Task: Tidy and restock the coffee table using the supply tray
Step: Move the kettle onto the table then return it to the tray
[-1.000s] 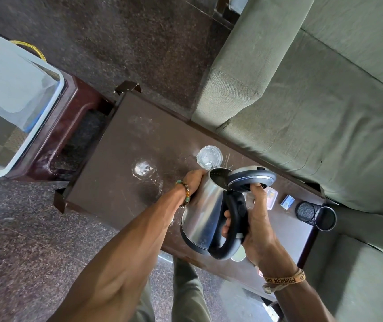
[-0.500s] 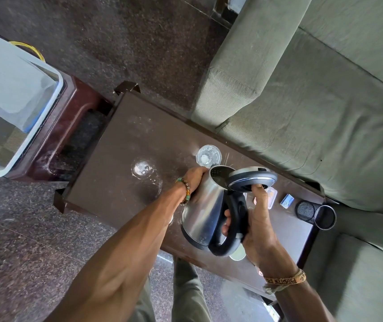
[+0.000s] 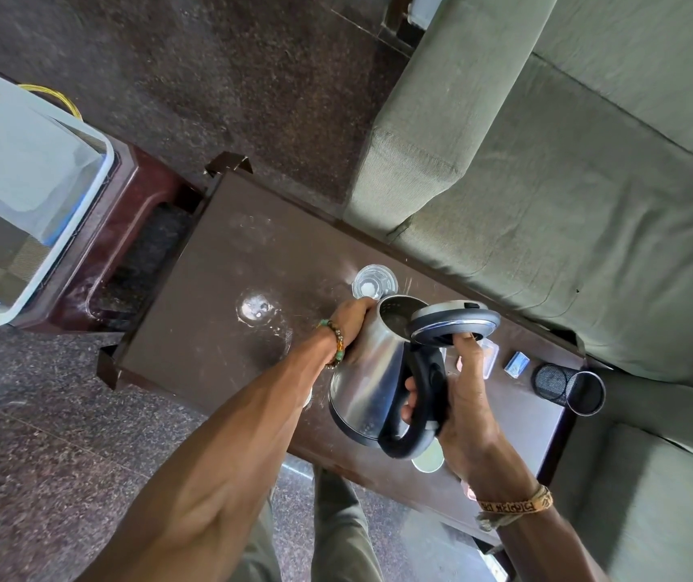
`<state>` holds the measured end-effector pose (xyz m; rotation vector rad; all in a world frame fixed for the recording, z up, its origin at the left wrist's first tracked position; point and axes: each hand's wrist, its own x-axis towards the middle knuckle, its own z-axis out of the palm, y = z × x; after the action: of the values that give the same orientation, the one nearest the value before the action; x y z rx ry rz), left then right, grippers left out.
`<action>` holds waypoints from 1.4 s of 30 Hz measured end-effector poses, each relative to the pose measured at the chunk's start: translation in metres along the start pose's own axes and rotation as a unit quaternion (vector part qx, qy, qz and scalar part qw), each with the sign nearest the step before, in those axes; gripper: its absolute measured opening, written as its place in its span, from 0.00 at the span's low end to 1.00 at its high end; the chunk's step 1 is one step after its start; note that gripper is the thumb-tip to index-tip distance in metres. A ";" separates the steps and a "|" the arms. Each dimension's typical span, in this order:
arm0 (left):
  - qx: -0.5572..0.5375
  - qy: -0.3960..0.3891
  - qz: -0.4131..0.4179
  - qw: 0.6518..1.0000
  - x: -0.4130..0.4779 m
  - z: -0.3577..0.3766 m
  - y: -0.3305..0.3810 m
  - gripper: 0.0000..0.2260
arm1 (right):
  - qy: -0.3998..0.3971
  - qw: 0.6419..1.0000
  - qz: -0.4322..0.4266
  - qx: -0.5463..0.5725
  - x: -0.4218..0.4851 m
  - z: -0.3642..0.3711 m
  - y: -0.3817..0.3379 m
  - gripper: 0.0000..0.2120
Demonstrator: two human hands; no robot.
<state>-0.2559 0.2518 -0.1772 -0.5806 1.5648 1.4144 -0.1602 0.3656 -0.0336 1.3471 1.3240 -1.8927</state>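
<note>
A steel kettle (image 3: 372, 371) with a black handle is tilted over the dark coffee table (image 3: 193, 321), its lid (image 3: 454, 323) swung open. My right hand (image 3: 464, 409) grips the handle, with the forefinger up against the lid. My left hand (image 3: 351, 319) presses on the kettle's body near the spout. The spout points at a clear glass (image 3: 374, 282) that stands just beyond it. A second clear glass (image 3: 257, 309) stands to the left on the table.
A white supply tray (image 3: 21, 195) sits on a red-brown stool (image 3: 126, 228) at the left. A black mesh cup (image 3: 567, 388) lies on its side at the table's right end, near a small blue box (image 3: 517, 365). A green sofa (image 3: 567, 182) borders the far side.
The kettle and both hands have barely moved; the view has shifted slightly.
</note>
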 end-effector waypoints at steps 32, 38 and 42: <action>-0.062 0.057 0.211 0.974 -0.162 -0.064 0.084 0.10 | -0.067 0.975 -0.169 -0.125 -0.133 0.061 0.003 0.57; -0.061 0.081 0.272 0.957 -0.217 -0.097 0.096 0.12 | -0.073 0.951 -0.235 -0.188 -0.164 0.085 0.007 0.59; -0.118 0.109 0.293 0.943 -0.252 -0.114 0.093 0.13 | -0.101 0.933 -0.274 -0.212 -0.179 0.097 0.009 0.55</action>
<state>-0.2505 0.1081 0.0771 -0.4342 1.8508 2.0627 -0.1229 0.2477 0.1290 0.5837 1.9958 -1.8445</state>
